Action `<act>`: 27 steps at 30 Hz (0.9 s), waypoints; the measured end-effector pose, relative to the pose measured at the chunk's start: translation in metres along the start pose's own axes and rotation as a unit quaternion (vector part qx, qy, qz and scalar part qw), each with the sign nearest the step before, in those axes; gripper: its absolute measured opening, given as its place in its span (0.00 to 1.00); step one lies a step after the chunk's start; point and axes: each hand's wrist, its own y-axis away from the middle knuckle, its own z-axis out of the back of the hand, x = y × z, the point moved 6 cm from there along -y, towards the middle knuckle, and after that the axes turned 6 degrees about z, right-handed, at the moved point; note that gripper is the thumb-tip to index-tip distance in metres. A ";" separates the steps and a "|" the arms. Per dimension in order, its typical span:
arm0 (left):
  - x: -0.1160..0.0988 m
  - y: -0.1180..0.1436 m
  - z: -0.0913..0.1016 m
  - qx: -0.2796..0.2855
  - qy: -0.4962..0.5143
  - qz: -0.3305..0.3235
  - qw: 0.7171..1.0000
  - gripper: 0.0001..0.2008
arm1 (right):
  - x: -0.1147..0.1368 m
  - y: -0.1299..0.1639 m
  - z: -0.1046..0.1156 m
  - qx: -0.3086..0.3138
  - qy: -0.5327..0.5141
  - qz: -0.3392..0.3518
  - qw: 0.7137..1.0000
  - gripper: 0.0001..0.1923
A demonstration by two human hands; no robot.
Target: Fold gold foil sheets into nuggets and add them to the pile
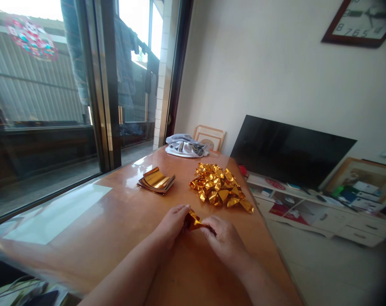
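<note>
Two bare arms reached in from the near edge of the table (94, 221), and both hands met near its middle. Between them was a small piece of gold foil paper (193, 221), already creased into a little shape. Left hand (173, 223) had its fingers closed on the left side of the paper, and right hand (223, 239) pinched the right side with thumb and fingertips. It looked very light and thin, a bit slippery and shiny, and easy to crush or tear, so the best place to hold it seemed to be at the folded edges, gently, with just the fingertips. Farther back, near the right edge of the table, lay a pile of folded gold pieces (220, 185). Just to the left of that pile sat a stack of flat gold sheets (156, 179). At the far edge lay a bundle of cloth (186, 146).
</note>
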 end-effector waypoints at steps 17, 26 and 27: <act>-0.014 0.005 0.004 0.008 -0.022 -0.044 0.999 0.19 | 0.001 -0.001 0.003 -0.036 0.041 -0.003 0.998 0.08; -0.020 0.012 0.000 0.019 -0.036 -0.057 0.998 0.21 | 0.003 -0.001 0.004 -0.042 0.054 0.019 0.998 0.08; -0.020 0.012 0.001 0.018 -0.034 -0.058 0.998 0.21 | 0.003 -0.001 0.004 -0.043 0.052 0.017 0.998 0.08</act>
